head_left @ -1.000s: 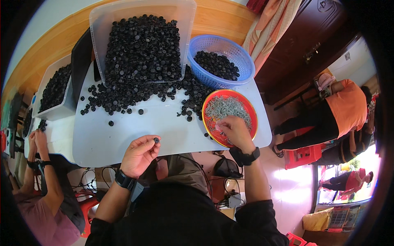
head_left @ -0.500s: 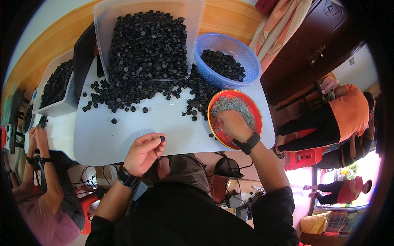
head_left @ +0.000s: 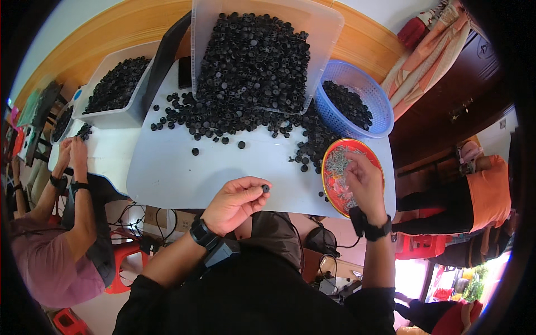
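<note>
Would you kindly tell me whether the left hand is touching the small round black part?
Touching: the head view shows the left hand holding the small round black part pinched between thumb and forefinger.

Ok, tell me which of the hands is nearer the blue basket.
Right. The right hand, at the red bowl, is just this side of the blue basket; the left hand is farther off, to its left.

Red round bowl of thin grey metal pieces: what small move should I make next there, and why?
Probably pinch one of the thin grey metal pieces with your right hand: it is over the red round bowl that holds many, while your left hand grips a small black round part. Whether the right hand holds a piece, I can't tell.
</note>
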`<state>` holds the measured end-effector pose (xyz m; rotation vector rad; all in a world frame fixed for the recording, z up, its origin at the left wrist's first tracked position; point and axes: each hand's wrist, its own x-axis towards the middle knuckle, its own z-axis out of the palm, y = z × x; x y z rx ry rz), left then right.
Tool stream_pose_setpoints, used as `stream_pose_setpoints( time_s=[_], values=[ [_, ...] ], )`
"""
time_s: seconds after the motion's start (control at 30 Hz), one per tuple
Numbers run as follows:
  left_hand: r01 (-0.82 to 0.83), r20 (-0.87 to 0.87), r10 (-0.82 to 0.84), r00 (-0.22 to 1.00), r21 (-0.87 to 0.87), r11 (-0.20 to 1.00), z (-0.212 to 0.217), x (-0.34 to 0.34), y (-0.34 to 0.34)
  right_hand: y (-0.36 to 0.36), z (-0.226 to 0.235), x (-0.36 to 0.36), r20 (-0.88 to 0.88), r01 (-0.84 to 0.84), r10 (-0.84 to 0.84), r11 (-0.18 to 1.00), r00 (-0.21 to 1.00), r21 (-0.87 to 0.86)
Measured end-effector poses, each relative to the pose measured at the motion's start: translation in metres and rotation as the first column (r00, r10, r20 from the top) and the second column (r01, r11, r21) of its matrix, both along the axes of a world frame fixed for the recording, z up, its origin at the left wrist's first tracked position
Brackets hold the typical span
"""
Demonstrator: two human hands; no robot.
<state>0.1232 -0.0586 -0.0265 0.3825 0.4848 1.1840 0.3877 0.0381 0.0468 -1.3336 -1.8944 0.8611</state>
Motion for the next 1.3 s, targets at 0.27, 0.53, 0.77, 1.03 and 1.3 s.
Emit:
stream_pose_setpoints(
  time_s=[0.27, 0.53, 0.77, 1.03, 1.3],
  values=[
    [0.038, 0.011, -0.039, 0.999, 0.061, 0.997, 0.017, 0.005, -0.012, -0.066, 0.0, -0.072, -0.52, -0.228, 0.139, 0.967, 0.843, -0.111],
    [0.018, 0.025, -0.021, 0.999, 0.091, 0.996, 0.026, 0.005, -0.027, -0.08, -0.01, -0.096, -0.479, -0.248, 0.243, 0.967, 0.843, 0.053],
    [0.007, 0.01, -0.008, 1.0, 0.09, 0.996, 0.029, 0.006, -0.033, -0.086, -0.009, -0.094, -0.321, -0.183, 0.245, 0.96, 0.915, 0.212],
    [-0.073, -0.082, 0.085, 0.993, 0.137, 0.988, 0.033, 0.013, -0.037, -0.09, -0.001, -0.095, -0.094, -0.237, 0.318, 0.845, 0.943, 0.48],
    [-0.067, 0.037, 0.064, 0.997, 0.083, 0.994, 0.025, 0.015, -0.035, -0.095, -0.012, -0.093, -0.255, -0.206, 0.295, 0.923, 0.921, 0.325]
  ],
)
